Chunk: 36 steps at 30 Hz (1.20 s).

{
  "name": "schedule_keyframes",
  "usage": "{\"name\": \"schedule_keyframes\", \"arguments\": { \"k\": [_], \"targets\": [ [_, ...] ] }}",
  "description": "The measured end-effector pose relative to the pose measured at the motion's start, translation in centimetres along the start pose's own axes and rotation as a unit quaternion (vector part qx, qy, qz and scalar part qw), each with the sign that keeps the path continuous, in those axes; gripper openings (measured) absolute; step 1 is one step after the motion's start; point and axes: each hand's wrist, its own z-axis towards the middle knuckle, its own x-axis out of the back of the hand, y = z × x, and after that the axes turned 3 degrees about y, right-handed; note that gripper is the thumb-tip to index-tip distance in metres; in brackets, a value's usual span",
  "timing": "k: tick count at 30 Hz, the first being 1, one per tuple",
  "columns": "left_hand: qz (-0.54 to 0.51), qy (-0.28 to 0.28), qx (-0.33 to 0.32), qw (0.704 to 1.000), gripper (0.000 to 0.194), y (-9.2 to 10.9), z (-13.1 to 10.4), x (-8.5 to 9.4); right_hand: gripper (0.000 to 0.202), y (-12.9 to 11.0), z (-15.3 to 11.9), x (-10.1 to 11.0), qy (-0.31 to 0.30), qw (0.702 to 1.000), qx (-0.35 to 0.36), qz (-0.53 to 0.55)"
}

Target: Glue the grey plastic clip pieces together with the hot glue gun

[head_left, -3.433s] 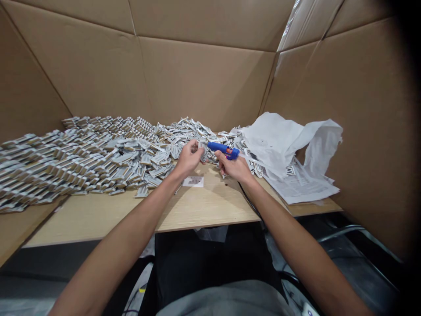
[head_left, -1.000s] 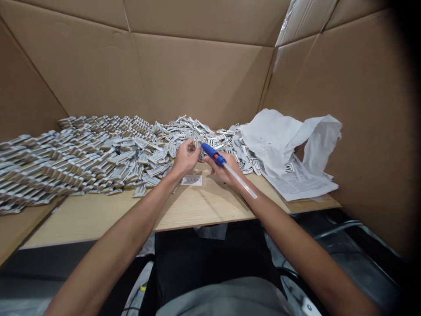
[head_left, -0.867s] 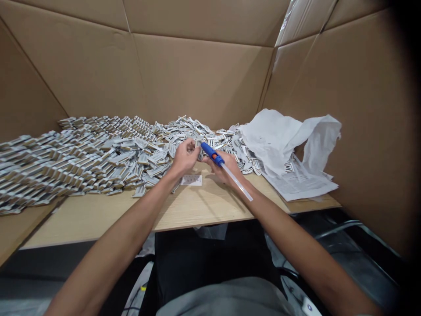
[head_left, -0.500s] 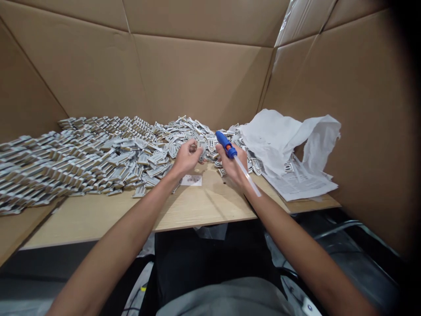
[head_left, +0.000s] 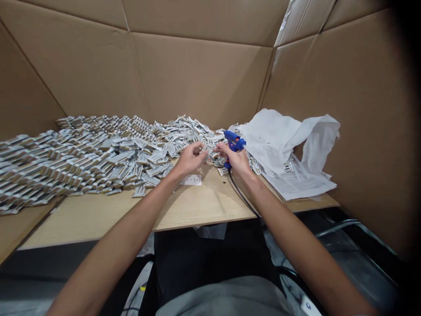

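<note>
Between thumb and fingers, my left hand [head_left: 191, 158] pinches a small grey-white piece [head_left: 207, 149] above the board. My right hand [head_left: 235, 159] is closed around a blue glue gun [head_left: 234, 140], which is tilted over the back of the hand with its black cord hanging toward the board's front edge. The fingertips of my right hand are at the right side of the small piece. A small printed card [head_left: 192, 180] lies on the wooden board [head_left: 200, 204] below my left hand.
Stacked grey-white pieces [head_left: 42, 166] cover the left side, with a loose heap [head_left: 187, 129] behind my hands. Crumpled white wrapping [head_left: 272, 136] and a printed sheet [head_left: 302, 180] lie at the right. Cardboard walls [head_left: 197, 79] stand around the board.
The glue gun has turned in my right hand, and its cord now shows while the clear stick over the wrist does not. My hands have come closer together at the small piece.
</note>
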Motion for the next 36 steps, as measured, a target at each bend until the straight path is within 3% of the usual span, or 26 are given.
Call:
{"name": "schedule_keyframes", "arguments": {
  "k": [4, 12, 16, 20, 24, 30, 36],
  "targets": [
    [0.017, -0.033, -0.020, 0.999, 0.014, -0.2, -0.2, -0.1, 0.044, -0.2, 0.3, -0.1, -0.023, 0.993, 0.000, 0.116],
    [0.023, -0.026, -0.015, 0.999, 0.020, -1.0, 0.1, 0.2, 0.033, -1.3, 0.3, 0.8, -0.018, 0.996, -0.025, 0.079],
    [0.014, 0.004, 0.017, 1.000, 0.018, -0.4, 0.2, 0.4, 0.025, -0.2, 0.7, 0.8, 0.067, 0.997, -0.035, -0.018],
    [-0.005, 0.010, 0.035, 0.999, 0.019, -0.1, 0.2, 0.5, 0.019, 0.5, 0.7, 0.8, 0.124, 0.981, 0.024, -0.147],
    [-0.011, -0.031, 0.033, 0.999, 0.020, 0.0, 0.0, 0.6, 0.022, 0.1, 0.4, 0.8, 0.080, 0.979, 0.062, -0.176],
    [0.000, -0.088, 0.038, 0.995, 0.011, 0.3, -0.5, 0.6, 0.026, -0.4, 0.2, 1.0, -0.064, 0.993, 0.052, -0.086],
    [0.038, -0.049, 0.037, 0.997, 0.011, -0.4, 0.1, 0.8, 0.033, -0.7, 0.0, 1.2, -0.064, 0.987, 0.062, -0.131]
  ]
}}
